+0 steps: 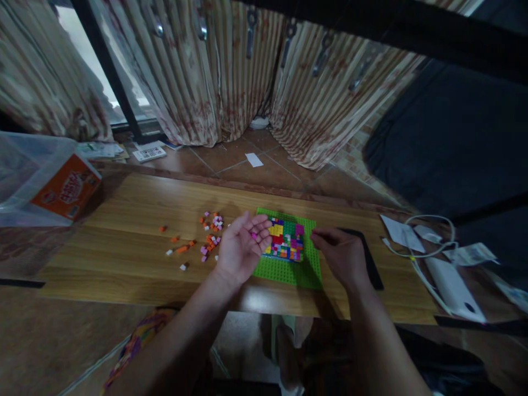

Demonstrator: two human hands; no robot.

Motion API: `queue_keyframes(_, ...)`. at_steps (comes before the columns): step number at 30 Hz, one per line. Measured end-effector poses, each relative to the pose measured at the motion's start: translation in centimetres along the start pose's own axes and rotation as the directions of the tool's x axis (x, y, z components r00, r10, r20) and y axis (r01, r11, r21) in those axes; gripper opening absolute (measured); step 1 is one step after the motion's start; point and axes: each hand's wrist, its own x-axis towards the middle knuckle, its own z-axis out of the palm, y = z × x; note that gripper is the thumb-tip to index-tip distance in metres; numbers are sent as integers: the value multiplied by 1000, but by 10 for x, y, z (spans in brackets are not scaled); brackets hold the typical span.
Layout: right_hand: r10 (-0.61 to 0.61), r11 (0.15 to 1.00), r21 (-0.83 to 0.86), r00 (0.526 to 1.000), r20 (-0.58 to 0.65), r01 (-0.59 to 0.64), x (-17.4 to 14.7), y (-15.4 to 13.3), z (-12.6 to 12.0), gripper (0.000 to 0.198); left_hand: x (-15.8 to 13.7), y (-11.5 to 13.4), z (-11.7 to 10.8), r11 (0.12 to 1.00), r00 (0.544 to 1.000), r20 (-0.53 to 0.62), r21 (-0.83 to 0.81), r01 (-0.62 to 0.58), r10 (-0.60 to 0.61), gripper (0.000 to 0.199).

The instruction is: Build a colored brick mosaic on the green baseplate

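My left hand (pixel 241 247) is turned palm up with its fingers slightly curled, cradling a small magenta toy brick (pixel 254 236). It hovers over the left side of a green baseplate (pixel 284 274). On the plate sits a block of multicoloured bricks (pixel 289 241), yellow, red, blue, green, purple and orange among them; my left fingers hide part of its left edge. Above the plate's right edge, my right hand (pixel 340 253) has thumb and fingertips pinched together. Whatever is between those fingertips, if anything, is too small to see.
Loose orange, pink and white bricks (pixel 210 242) lie scattered on the wooden table (pixel 124 247) left of my hand. A clear plastic tub (pixel 37 170) stands at far left. A dark flat object (pixel 370 264) lies under my right wrist; a white device (pixel 454 289) and cable are farther right.
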Motion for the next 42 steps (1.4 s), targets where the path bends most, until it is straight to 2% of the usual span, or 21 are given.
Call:
queue_keyframes(6,-131,962,-232,989,68,144,-6,-6,12,23,1,-1,-2,1000,1000,0,23,-5,5,29)
queue_keyframes(17,-207,920,-328,977,58,214,-6,-6,27,20,-2,1,0,1000,1000,-17,26,-11,11,29)
queue_keyframes(24,-189,910,-373,982,19,182,-5,-8,29,20,-2,2,-2,999,1000,3,34,-18,18,28)
queue_keyframes(30,-118,952,-282,993,18,118,-2,-2,22,21,-2,2,-2,999,1000,0,36,-24,24,27)
queue_keyframes(35,-71,959,-275,997,-27,61,4,6,15,31,-2,1,-3,999,1000,3,36,-26,26,27)
queue_keyframes(42,-35,952,-305,999,11,37,7,7,26,40,-2,1,-2,999,1000,12,46,-26,26,26)
